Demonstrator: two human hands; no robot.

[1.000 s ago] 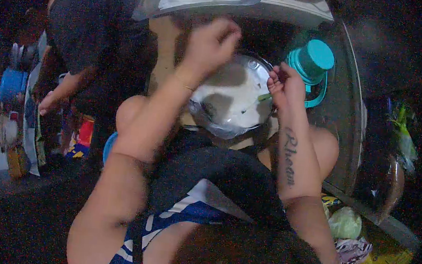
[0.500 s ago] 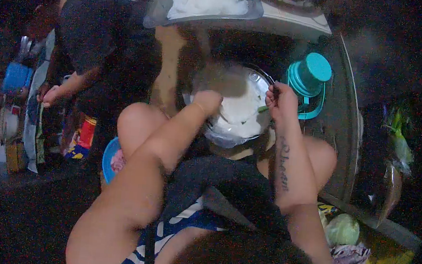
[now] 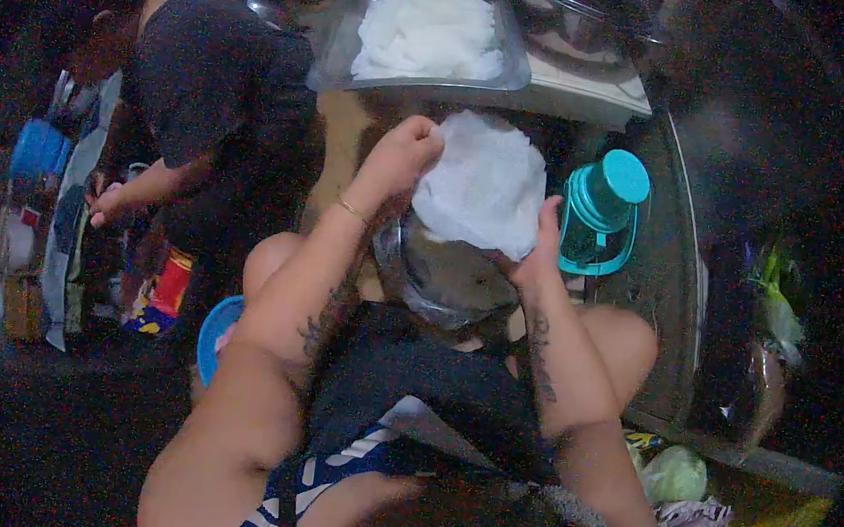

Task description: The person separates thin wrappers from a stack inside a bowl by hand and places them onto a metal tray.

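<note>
The thin white sheet [image 3: 484, 184] is held above the round pan [image 3: 433, 312], its left edge pinched by the left hand [image 3: 403, 158], its lower right edge gripped by the right hand [image 3: 542, 251] (fingers partly hidden). Tearing could be caused by uneven pulling.

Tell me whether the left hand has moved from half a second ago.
Yes: the left hand has moved away from the body, closer to the clear tray.
</note>
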